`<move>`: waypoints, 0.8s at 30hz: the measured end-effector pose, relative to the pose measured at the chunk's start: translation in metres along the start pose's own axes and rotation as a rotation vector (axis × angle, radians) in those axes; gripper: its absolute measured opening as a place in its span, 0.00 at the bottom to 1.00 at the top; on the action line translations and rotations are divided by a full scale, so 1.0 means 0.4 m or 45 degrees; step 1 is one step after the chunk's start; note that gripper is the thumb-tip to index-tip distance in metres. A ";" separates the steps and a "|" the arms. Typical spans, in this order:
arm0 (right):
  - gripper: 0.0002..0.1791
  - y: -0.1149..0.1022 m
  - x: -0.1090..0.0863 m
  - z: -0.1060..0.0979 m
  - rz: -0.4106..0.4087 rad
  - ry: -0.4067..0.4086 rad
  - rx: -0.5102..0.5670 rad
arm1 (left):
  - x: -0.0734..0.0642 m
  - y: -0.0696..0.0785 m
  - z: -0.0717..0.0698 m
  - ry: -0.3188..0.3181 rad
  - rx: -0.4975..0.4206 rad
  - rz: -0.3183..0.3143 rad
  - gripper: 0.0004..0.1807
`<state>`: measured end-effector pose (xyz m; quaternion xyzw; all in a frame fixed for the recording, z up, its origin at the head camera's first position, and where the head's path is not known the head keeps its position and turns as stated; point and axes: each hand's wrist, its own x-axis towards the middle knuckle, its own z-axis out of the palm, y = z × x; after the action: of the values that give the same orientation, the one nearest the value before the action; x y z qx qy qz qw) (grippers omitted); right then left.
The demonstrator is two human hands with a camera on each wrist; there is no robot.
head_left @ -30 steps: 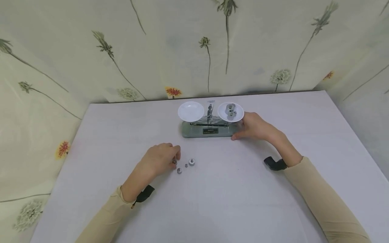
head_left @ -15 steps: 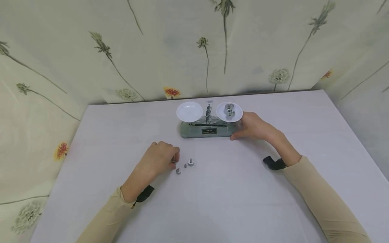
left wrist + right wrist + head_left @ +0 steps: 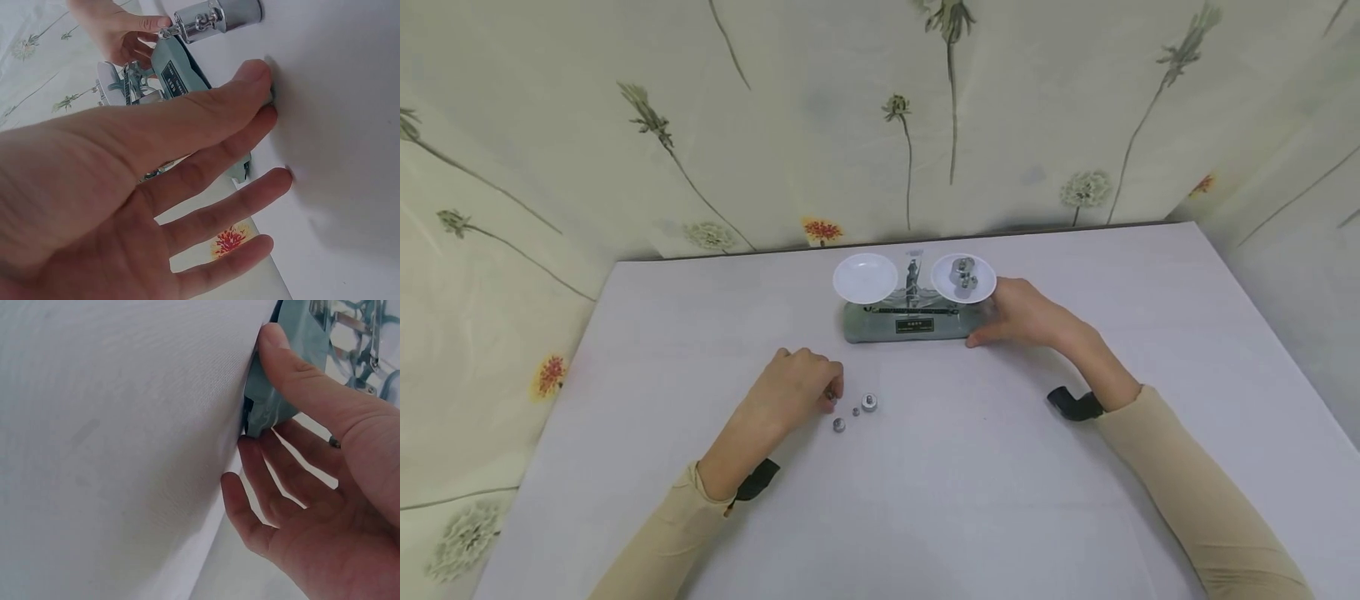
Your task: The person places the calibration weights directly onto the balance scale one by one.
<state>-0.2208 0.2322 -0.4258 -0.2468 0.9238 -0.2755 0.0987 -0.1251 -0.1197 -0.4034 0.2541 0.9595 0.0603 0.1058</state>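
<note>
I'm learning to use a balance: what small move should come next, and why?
Probably lift the weight that the left hand appears to pinch toward the left pan: that pan looks bare, while other weights sit on the right pan, and the right hand grips the base.

Left grip [image 3: 793,387] pinched, right grip [image 3: 1026,313] curled.
</note>
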 end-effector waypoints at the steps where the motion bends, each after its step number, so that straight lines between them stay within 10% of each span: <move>1: 0.50 0.001 0.000 0.001 0.004 -0.002 0.003 | 0.000 0.000 0.000 0.003 0.002 0.000 0.09; 24: 0.52 0.004 -0.001 -0.001 0.016 -0.016 0.016 | 0.018 0.006 -0.014 0.378 0.053 0.101 0.11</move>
<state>-0.2213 0.2337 -0.4265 -0.2419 0.9230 -0.2792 0.1078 -0.1316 -0.1143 -0.3987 0.2823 0.9548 0.0813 -0.0452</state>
